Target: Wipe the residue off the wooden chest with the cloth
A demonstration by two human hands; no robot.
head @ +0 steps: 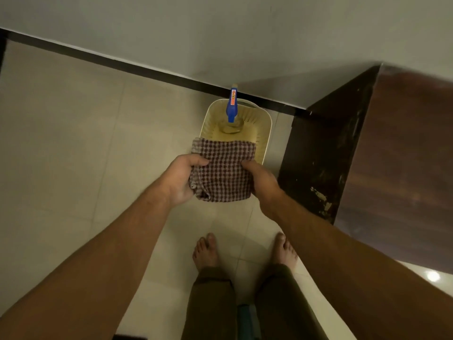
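Note:
A folded maroon-and-white checked cloth [224, 168] is held in front of me, above the floor, by both hands. My left hand [182, 177] grips its left edge and my right hand [262, 179] grips its right edge. The dark wooden chest [392, 153] stands to the right; its top is a reddish-brown surface and its dark side panel shows pale scuffed patches near the lower corner. Neither hand touches the chest.
A cream perforated plastic basket [266, 130] sits on the tiled floor against the wall, just beyond the cloth, with a blue spray bottle [232, 105] standing in it. A dark skirting runs along the wall. My bare feet [206, 251] stand on the tiles below.

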